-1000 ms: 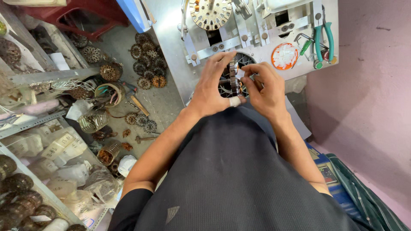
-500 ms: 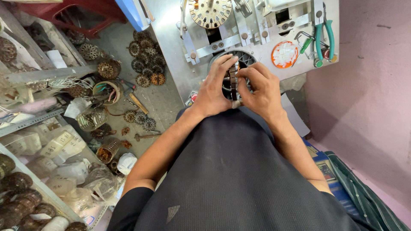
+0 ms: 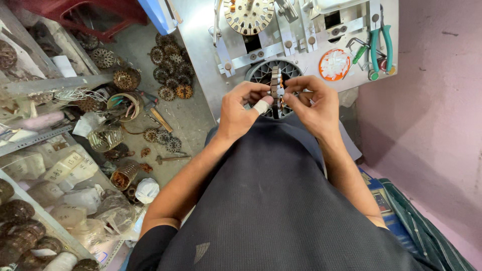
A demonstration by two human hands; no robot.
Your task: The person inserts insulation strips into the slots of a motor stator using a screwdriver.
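Both hands, left hand point(image 3: 240, 111) and right hand point(image 3: 315, 104), grip a toothed stator core point(image 3: 275, 89) edge-on above the grey metal workbench point(image 3: 201, 35) beside a pink wall point(image 3: 432, 125).

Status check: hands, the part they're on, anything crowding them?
Left hand and right hand both pinching the stator core, held on edge. Round metal housing directly behind it. Green pliers lie clear, right.

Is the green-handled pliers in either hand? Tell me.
No, the pliers lies on the metal bench, while both hands hold a stator.
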